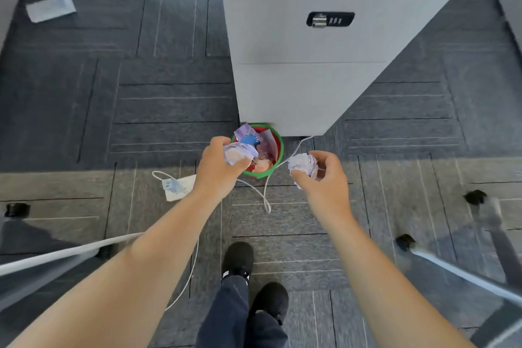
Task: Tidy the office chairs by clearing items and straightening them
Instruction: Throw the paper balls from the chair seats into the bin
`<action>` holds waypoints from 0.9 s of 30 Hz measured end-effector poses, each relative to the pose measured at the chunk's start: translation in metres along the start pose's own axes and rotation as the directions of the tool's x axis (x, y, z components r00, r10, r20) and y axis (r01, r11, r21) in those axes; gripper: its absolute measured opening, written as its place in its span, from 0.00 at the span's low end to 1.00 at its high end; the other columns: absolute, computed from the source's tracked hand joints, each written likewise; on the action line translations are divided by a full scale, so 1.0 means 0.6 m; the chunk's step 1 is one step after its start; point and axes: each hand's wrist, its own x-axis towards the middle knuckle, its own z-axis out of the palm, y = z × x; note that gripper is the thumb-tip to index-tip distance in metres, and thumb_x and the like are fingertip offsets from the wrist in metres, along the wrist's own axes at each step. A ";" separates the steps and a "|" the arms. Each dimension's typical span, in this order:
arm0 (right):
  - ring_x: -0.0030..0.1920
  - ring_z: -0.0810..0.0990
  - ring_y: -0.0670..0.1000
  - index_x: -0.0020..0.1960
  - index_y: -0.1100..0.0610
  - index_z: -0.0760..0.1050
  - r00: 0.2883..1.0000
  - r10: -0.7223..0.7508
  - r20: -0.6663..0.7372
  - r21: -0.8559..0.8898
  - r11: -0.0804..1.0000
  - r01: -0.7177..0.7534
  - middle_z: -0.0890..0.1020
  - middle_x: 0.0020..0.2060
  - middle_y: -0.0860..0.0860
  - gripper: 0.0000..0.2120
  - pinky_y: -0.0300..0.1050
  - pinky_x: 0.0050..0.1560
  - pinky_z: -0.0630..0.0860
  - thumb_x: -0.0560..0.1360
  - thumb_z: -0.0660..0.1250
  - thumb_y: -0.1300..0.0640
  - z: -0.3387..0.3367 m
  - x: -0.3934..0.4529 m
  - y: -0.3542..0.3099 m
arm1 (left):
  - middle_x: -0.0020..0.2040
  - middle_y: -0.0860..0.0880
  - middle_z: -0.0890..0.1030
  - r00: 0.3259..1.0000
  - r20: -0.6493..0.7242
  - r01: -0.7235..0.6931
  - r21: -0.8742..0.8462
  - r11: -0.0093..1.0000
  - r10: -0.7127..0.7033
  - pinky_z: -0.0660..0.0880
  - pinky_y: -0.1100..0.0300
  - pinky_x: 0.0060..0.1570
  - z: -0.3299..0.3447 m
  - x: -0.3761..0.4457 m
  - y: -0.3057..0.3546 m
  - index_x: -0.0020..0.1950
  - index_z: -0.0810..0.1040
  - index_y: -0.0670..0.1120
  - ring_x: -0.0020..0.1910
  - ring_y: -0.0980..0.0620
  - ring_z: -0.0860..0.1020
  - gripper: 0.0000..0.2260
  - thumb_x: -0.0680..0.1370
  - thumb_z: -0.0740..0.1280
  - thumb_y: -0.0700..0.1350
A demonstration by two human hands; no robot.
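Observation:
My left hand (219,167) grips a crumpled purple-white paper ball (238,153) right over the left rim of a small red bin with a green rim (278,144). Several crumpled wrappers fill the bin. My right hand (324,175) holds a second crumpled paper ball (302,165) just to the right of the bin. Chair legs with black casters show at the left edge (17,209) and at the right (405,241); the seats are out of view.
A grey drawer cabinet with a combination lock (310,51) stands right behind the bin. White cables and power strips (178,186) lie on the dark carpet, another strip (50,8) at far left. My feet in black shoes (240,260) stand below the bin.

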 end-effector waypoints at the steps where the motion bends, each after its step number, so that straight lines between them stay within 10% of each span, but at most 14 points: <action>1: 0.41 0.72 0.38 0.54 0.54 0.69 1.000 0.018 -0.007 -0.003 1.000 -0.018 0.71 0.41 0.39 0.16 0.22 0.36 0.69 0.70 0.69 0.63 0.004 0.014 0.015 | 0.59 0.42 0.75 1.000 -0.007 0.020 -0.002 1.000 -0.020 0.64 0.60 0.43 0.014 0.015 -0.009 0.62 0.67 0.41 0.48 0.51 0.71 0.21 0.72 0.68 0.43; 6: 0.38 0.72 0.37 0.51 0.53 0.68 0.996 0.082 -0.028 -0.002 0.997 -0.083 0.72 0.39 0.38 0.15 0.27 0.36 0.70 0.70 0.69 0.64 0.021 0.073 0.077 | 0.59 0.40 0.75 0.997 -0.024 0.069 0.000 0.998 -0.069 0.63 0.64 0.31 0.069 0.085 -0.046 0.61 0.68 0.39 0.47 0.49 0.72 0.20 0.72 0.68 0.43; 12: 0.39 0.72 0.38 0.52 0.53 0.67 0.991 0.136 -0.002 0.016 0.991 -0.136 0.72 0.39 0.39 0.15 0.30 0.38 0.69 0.71 0.69 0.63 0.049 0.114 0.122 | 0.72 0.42 0.64 0.988 0.035 0.149 -0.027 0.988 -0.148 0.66 0.54 0.59 0.101 0.143 -0.055 0.72 0.55 0.41 0.68 0.45 0.66 0.28 0.76 0.63 0.47; 18: 0.40 0.74 0.43 0.55 0.55 0.69 0.982 0.191 -0.011 0.059 0.980 -0.190 0.74 0.41 0.43 0.15 0.37 0.42 0.73 0.71 0.69 0.62 0.083 0.142 0.127 | 0.48 0.53 0.75 0.990 -0.015 0.138 -0.039 0.990 -0.139 0.65 0.63 0.46 0.086 0.146 -0.070 0.62 0.68 0.38 0.48 0.55 0.71 0.15 0.77 0.61 0.41; 27: 0.53 0.74 0.52 0.68 0.61 0.65 0.948 0.318 0.022 0.160 0.935 -0.317 0.76 0.47 0.48 0.23 0.57 0.64 0.72 0.75 0.63 0.58 0.147 0.192 0.094 | 0.63 0.43 0.73 0.998 -0.063 0.025 0.008 1.000 -0.025 0.61 0.73 0.38 0.045 0.143 -0.063 0.62 0.69 0.41 0.50 0.55 0.70 0.13 0.77 0.59 0.39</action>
